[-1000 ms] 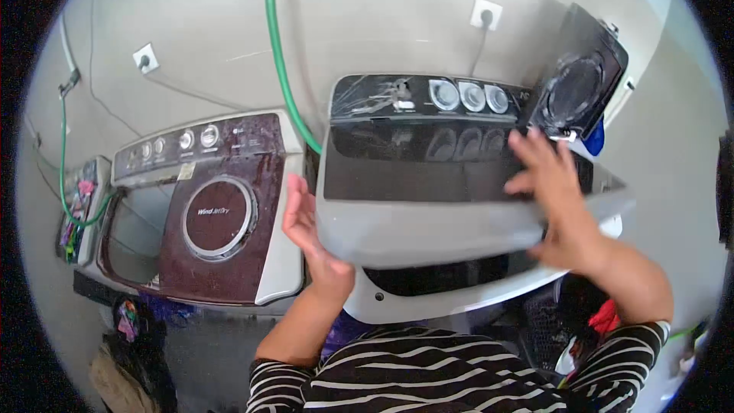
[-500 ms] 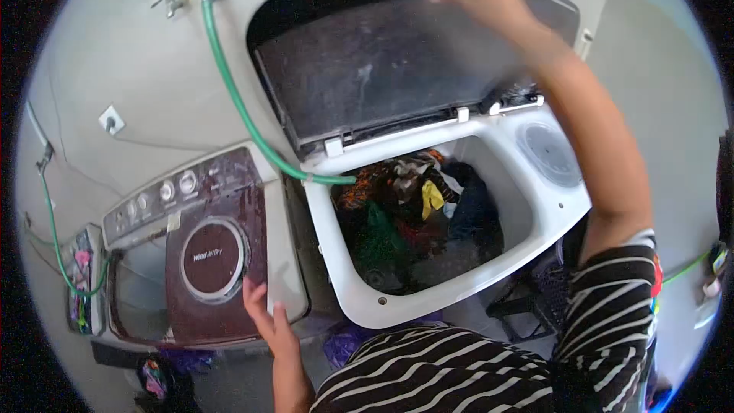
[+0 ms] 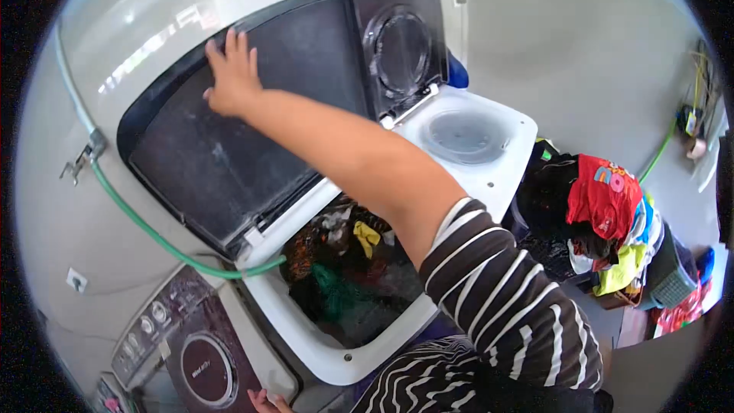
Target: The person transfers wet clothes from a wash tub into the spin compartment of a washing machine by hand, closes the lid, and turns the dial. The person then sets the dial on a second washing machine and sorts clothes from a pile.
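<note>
My right hand (image 3: pixel 232 80), fingers spread and holding nothing, is at the upper edge of the raised dark lid (image 3: pixel 306 53) of a twin-tub washing machine. The arm reaches across the wash tub. Inside the tub (image 3: pixel 279 336) lie wet clothes: a yellow piece (image 3: pixel 367 239), a green one (image 3: pixel 330 291) and an orange-patterned one (image 3: pixel 302 252). A green hose (image 3: pixel 160 239) ends over the tub's left rim. Low in the view, my left hand (image 3: pixel 269 401) shows only partly, fingers apart, beside the second washing machine (image 3: pixel 252 348).
The spin tub (image 3: pixel 461 136) is at the washer's right end. To the right stands a heap of clothes with a red garment (image 3: pixel 605 195) on top, beside a grey-green basket (image 3: pixel 673 279). A wall tap (image 3: pixel 76 164) and a socket (image 3: pixel 76 280) are at the left.
The view has turned to the right, bringing the clothes heap into sight. My right hand has moved left along the raised lid's edge. My left hand has sunk toward the bottom edge.
</note>
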Motion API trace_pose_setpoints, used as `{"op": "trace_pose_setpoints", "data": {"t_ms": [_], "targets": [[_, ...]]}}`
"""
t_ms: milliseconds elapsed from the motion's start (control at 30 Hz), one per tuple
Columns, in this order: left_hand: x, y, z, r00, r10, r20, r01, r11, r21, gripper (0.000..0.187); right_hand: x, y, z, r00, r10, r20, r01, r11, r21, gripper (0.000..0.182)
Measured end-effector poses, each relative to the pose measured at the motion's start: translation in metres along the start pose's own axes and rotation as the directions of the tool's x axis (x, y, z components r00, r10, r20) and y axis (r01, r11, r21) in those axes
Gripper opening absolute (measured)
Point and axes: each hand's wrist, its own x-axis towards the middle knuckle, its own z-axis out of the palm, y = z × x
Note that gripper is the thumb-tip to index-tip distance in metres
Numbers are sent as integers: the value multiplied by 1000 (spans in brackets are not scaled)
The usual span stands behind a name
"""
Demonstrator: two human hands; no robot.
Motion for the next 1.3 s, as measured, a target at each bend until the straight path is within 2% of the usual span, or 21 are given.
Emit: {"op": "trace_pose_setpoints", "data": {"t_ms": [67,100,200,233,267,333,367,467,500,567,633,667,733,800,900,967,1000,1067,1133,1233,1300], "targets": [[2,-18,4,997,57,47,-61,995,81,52,-28,4,6,998,-35,57,29,995,96,77],[2,-26,5,994,82,71,-90,989,119,51,-48,7,8,990,-111,86,96,983,159,75],[3,-41,8,981,146,125,-173,954,244,48,-126,20,1,918,-264,296,112,888,446,54],[3,-42,8,977,167,135,-201,936,290,47,-155,30,6,865,-336,373,109,850,516,49],[1,-27,19,977,167,132,-200,933,300,47,-185,37,-10,778,-380,501,28,817,576,44],[-7,39,74,978,136,159,-188,905,382,45,-246,56,-29,650,-463,602,-30,776,630,35],[-12,70,101,978,119,173,-182,889,421,44,-272,70,-42,538,-533,653,-134,711,690,36],[-15,99,121,967,102,232,-210,832,513,43,-311,92,-106,317,-548,774,-424,648,632,28],[-14,103,127,958,120,260,-249,799,548,42,-325,98,-124,373,-530,761,-469,600,648,24],[-12,106,140,933,162,320,-331,734,593,41,-352,106,-158,534,-382,755,-587,476,655,24],[-13,106,147,922,177,344,-353,750,560,42,-382,113,-186,534,-184,825,-743,364,562,20],[-13,106,146,917,187,351,-362,758,543,42,-391,112,-206,543,-164,823,-744,360,563,20],[-12,105,141,908,206,366,-381,771,510,42,-407,101,-245,398,-5,918,-918,-13,397,17],[-11,106,141,915,185,357,-357,782,510,38,-438,95,-259,385,75,920,-918,-67,390,17],[-17,111,139,959,86,270,-226,805,548,31,-512,88,-274,286,242,927,-917,-213,338,18],[-17,107,137,956,130,264,-254,818,516,34,-571,98,-291,282,387,878,-953,218,211,21],[-17,106,136,952,124,279,-256,822,509,34,-616,111,-297,256,414,874,-946,293,138,23],[-19,104,137,954,160,254,-274,808,522,32,-706,123,-326,36,582,812,-977,193,-95,29],[-19,102,140,948,168,272,-291,806,516,31,-764,114,-374,-20,679,734,-921,274,-278,33],[-20,102,140,942,214,259,-325,776,540,30,-835,79,-422,-255,700,667,-741,302,-600,39],[-22,103,141,946,197,259,-311,782,540,30,-850,64,-436,-276,706,652,-764,251,-594,38]]}}
